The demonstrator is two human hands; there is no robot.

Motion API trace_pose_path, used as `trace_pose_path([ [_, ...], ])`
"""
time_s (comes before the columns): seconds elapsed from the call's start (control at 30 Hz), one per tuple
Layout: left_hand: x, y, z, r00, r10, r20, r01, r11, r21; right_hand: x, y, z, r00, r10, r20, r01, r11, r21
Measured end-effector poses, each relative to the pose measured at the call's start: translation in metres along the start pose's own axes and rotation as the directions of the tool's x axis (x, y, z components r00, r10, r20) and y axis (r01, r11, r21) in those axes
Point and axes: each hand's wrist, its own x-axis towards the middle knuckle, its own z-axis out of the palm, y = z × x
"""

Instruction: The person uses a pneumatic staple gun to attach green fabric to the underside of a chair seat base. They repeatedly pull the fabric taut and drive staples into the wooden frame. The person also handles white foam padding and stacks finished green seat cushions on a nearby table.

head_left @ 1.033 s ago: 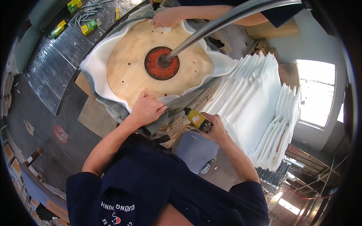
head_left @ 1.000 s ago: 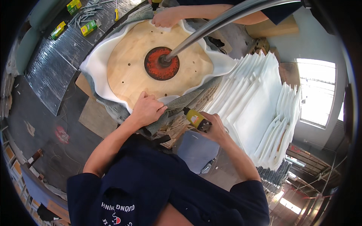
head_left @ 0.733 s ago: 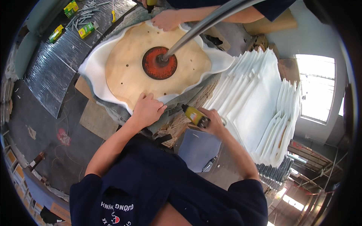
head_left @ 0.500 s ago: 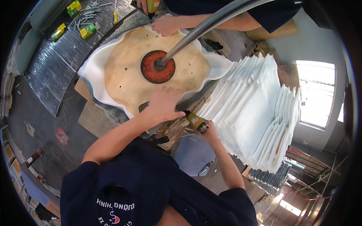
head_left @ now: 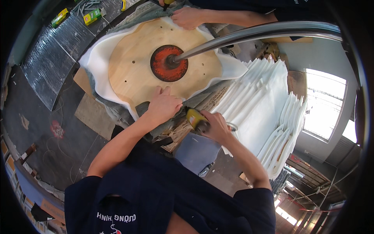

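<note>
A pale plywood panel [head_left: 128,70] with small holes lies on white padding [head_left: 97,74], with grey fabric [head_left: 142,109] around its edge. A round red press pad [head_left: 159,64] on a curved metal rod [head_left: 249,33] bears on the panel's middle. At the near edge, my left hand [head_left: 165,104] is closed with curled fingers, gripping the fabric's edge against the wood. My right hand [head_left: 217,126] is wrapped around a yellow-and-black staple gun [head_left: 196,119]. The gun's nose points at the panel's near edge, beside my left thumb.
Across the panel, a co-worker's hand [head_left: 187,17] rests on the far edge, near another yellow tool [head_left: 167,3]. A tall stack of white padding sheets [head_left: 249,105] stands at right. Green-and-yellow boxes [head_left: 92,16] and staple strips lie on a silvery-wrapped surface [head_left: 54,54] at far left.
My left hand's fingers have curled in. The staple gun in my right hand has tilted and moved slightly left and up. The co-worker's hand has shifted right along the far edge.
</note>
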Motion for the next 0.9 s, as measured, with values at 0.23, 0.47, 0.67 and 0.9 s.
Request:
trace_pose_path([
  [0.23, 0.003, 0.003, 0.005, 0.999, -0.03, -0.04, 0.03, 0.999, 0.011, 0.029, 0.022, -0.014, 0.987, -0.013, 0.161, 0.046, 0.978, -0.203],
  [0.47, 0.01, 0.007, 0.017, 0.988, -0.033, -0.15, 0.039, 0.999, 0.037, 0.041, 0.021, -0.018, 0.997, -0.042, 0.07, 0.059, 0.965, -0.255],
  [0.67, -0.014, 0.004, -0.001, 0.978, -0.132, -0.159, 0.114, 0.987, -0.117, 0.047, 0.036, -0.024, 0.998, -0.061, 0.013, 0.063, 0.984, -0.167],
  [0.9, -0.118, 0.0, -0.069, 0.95, -0.303, -0.071, 0.301, 0.953, -0.035, 0.051, 0.007, -0.007, 0.99, 0.105, -0.093, -0.116, 0.987, -0.112],
])
